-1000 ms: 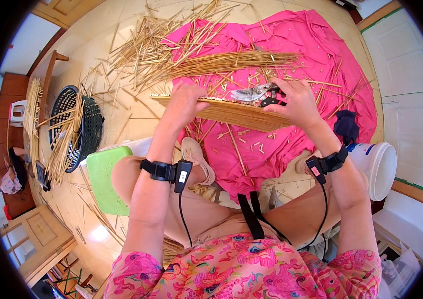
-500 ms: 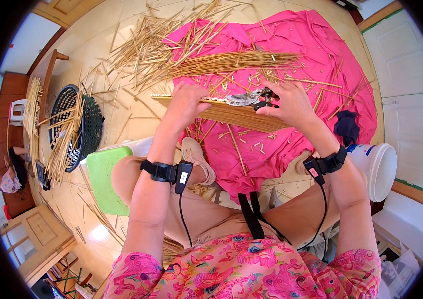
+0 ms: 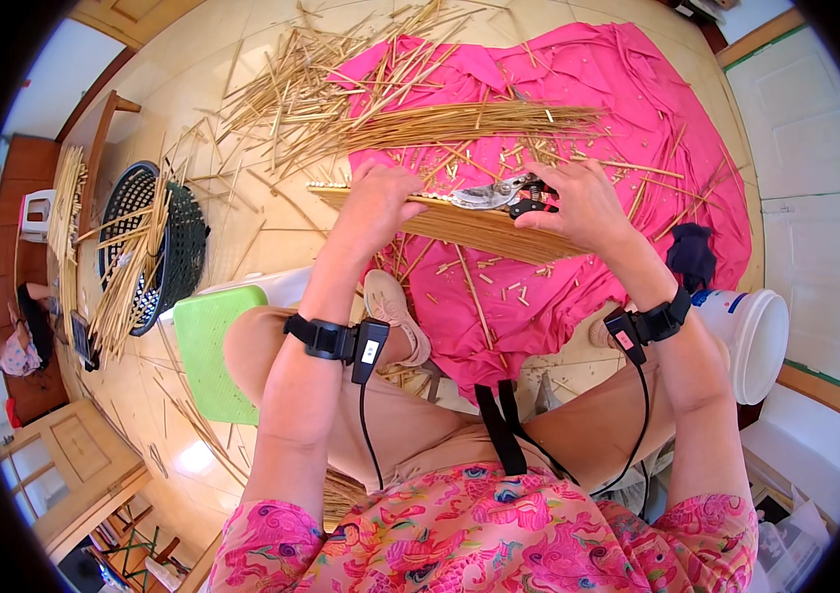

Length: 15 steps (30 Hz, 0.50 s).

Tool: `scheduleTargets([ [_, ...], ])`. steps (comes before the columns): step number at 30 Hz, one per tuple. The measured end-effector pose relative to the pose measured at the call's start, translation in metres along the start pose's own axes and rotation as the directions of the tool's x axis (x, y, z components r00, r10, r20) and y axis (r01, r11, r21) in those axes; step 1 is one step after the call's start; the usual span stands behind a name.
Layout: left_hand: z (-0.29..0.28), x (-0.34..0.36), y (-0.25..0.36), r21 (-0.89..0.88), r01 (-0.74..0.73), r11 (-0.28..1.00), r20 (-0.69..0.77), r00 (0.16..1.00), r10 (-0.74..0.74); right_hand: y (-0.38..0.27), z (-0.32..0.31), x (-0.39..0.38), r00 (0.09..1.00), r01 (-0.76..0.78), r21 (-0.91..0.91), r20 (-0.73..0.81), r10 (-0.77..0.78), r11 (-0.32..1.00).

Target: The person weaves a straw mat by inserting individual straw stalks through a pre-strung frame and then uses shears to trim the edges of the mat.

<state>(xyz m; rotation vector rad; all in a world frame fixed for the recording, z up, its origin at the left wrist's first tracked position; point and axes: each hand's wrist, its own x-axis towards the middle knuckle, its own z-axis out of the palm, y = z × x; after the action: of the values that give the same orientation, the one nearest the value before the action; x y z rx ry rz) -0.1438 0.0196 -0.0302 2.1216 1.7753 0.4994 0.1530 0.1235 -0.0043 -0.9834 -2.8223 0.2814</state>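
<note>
A flat panel of straw-coloured stalks (image 3: 484, 235) stands tilted in front of me, its pale cut ends in a row along the top edge. My left hand (image 3: 378, 205) is closed over that edge, left of the middle, thumb pointing right. Around the handles of a pair of pruning shears (image 3: 485, 196) wraps my right hand (image 3: 583, 203). The shears' metal blades point left and lie along the panel's top edge. My right fingers partly hide the handles. Short cut stalk pieces (image 3: 511, 158) litter the cloth beyond the panel.
Under the work spreads a pink cloth (image 3: 637, 99), with a long stalk bundle (image 3: 479, 119) and loose stalks at the far side. A dark basket (image 3: 185, 252) and green stool (image 3: 212, 361) stand left; a white bucket (image 3: 758, 341) and dark cloth (image 3: 692, 255) lie right. Another person (image 3: 22, 351) is far left.
The panel, both hands and the shears appear slightly further right in the picture, as does much of the scene. Both grips look the same.
</note>
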Motion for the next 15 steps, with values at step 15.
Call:
scheduleTargets([
  [15,0.0009,0.0004,-0.0001,0.012,0.021,1.0,0.042,0.999,-0.022,0.002,-0.0021,-0.0019,0.995,0.064,0.023,-0.073,-0.062,0.998],
])
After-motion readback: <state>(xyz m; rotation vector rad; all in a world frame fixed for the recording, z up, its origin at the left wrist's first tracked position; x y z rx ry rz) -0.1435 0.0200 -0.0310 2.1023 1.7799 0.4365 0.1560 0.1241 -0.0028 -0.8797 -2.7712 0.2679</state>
